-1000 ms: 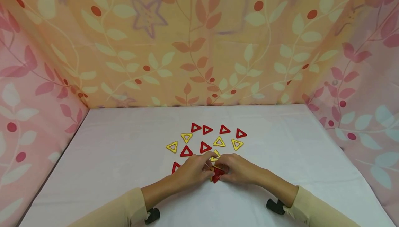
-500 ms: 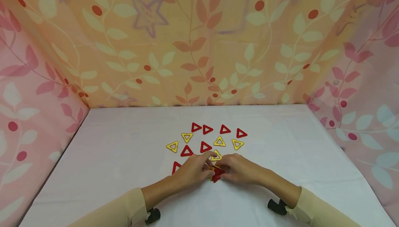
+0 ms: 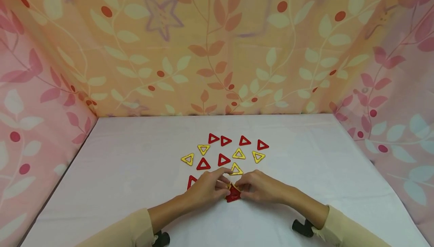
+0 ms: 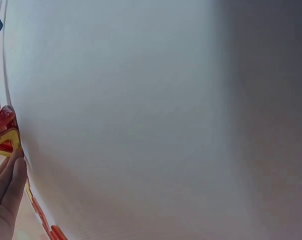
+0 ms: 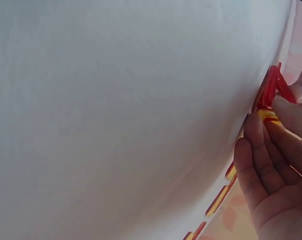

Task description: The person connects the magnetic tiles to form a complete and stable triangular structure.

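Note:
Near the table's front middle, a small joined cluster of red and yellow triangle frames [image 3: 233, 194] stands between the two hands. From the left, my left hand [image 3: 209, 187] pinches it between thumb and fingers. My right hand [image 3: 260, 187] pinches its other side. In the left wrist view, a yellow triangle frame [image 4: 7, 141] and red parts show at the left hand's fingertips. A red triangle frame [image 5: 277, 85] rises at the thumb in the right wrist view. Fingers hide much of the cluster, so how its pieces join cannot be made out.
Loose triangle frames lie flat beyond the hands, several red [image 3: 223, 160] and several yellow [image 3: 239, 154]. One red triangle [image 3: 191, 181] is partly behind the left hand. White cloth covers the table [image 3: 135, 145]; a patterned curtain [image 3: 217, 51] stands behind it.
The cluster has turned and shifted slightly left and nearer, showing a broader red face. My left hand has moved a little left, and both hands keep their grip. The loose triangles have not moved.

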`<state>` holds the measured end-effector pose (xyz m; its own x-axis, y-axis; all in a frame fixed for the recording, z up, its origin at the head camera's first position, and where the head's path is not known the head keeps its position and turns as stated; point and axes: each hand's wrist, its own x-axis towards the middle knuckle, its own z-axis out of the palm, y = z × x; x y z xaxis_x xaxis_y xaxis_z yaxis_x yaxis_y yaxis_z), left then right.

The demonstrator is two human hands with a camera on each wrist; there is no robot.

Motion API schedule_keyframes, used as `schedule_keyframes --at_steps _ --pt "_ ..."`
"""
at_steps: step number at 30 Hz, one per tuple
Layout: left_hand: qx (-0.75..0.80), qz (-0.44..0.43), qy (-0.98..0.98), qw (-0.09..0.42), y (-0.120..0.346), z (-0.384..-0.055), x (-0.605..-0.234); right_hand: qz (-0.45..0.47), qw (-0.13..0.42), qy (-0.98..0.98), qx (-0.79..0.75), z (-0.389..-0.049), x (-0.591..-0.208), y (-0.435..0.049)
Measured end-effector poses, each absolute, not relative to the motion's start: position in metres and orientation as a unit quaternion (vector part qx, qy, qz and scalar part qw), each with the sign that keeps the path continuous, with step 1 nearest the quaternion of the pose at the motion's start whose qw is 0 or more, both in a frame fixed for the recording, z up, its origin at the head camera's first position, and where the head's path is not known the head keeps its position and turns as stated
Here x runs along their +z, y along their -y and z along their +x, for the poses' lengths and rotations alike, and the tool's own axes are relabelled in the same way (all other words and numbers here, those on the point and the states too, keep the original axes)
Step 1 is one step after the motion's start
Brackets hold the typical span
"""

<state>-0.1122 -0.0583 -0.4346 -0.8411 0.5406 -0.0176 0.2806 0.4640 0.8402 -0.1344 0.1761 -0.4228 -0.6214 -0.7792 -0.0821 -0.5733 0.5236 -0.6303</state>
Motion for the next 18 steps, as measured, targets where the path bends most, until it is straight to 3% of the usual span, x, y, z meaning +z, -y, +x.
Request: schedule_keyframes --at_steps 18 --pt "0.487 0.245 -0.818 0.183 0.07 -0.097 -0.434 -0.42 0.203 -0.834 -0.296 -0.118 -0.421 -0.172"
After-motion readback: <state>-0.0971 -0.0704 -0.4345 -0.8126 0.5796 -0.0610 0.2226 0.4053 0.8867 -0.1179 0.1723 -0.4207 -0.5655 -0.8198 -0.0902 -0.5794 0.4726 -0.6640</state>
